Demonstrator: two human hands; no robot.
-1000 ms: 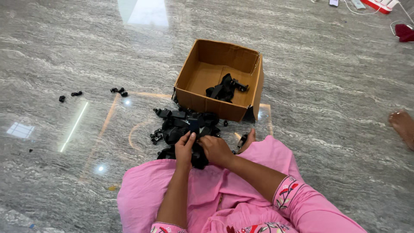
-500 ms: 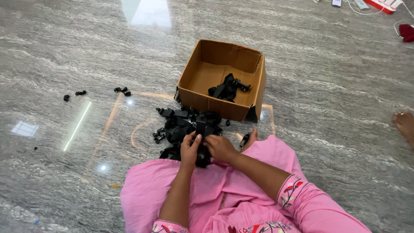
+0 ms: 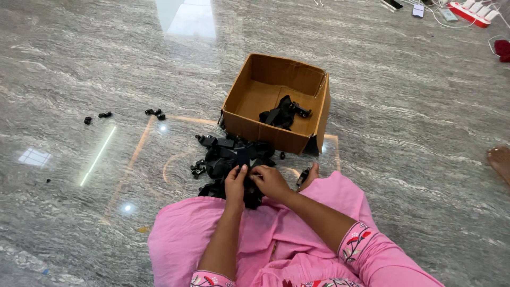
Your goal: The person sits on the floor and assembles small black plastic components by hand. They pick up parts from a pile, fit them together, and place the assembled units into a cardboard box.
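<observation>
A small black part [image 3: 243,158] was held between both hands just above a heap of black straps and clips [image 3: 228,159] on the grey marble floor [image 3: 398,159]. The left hand [image 3: 235,183] was closed on the part from below, its grip narrow, with the thumb pressed against the lower edge. The right hand [image 3: 271,180] was brought in from the side, its fingertips pinched on the same part, so that the two hands were touching. The heap was spread just in front of the pink-clad knees [image 3: 255,228], close against the near wall of an open cardboard box [image 3: 249,125]. Inside the box, a bundle of black straps [image 3: 281,112] was lying toward the right side. A single black clip [image 3: 303,175] was lying beside a bare toe, just right of the hands. A few small black pieces [image 3: 155,113] were scattered on the floor well to the left.
</observation>
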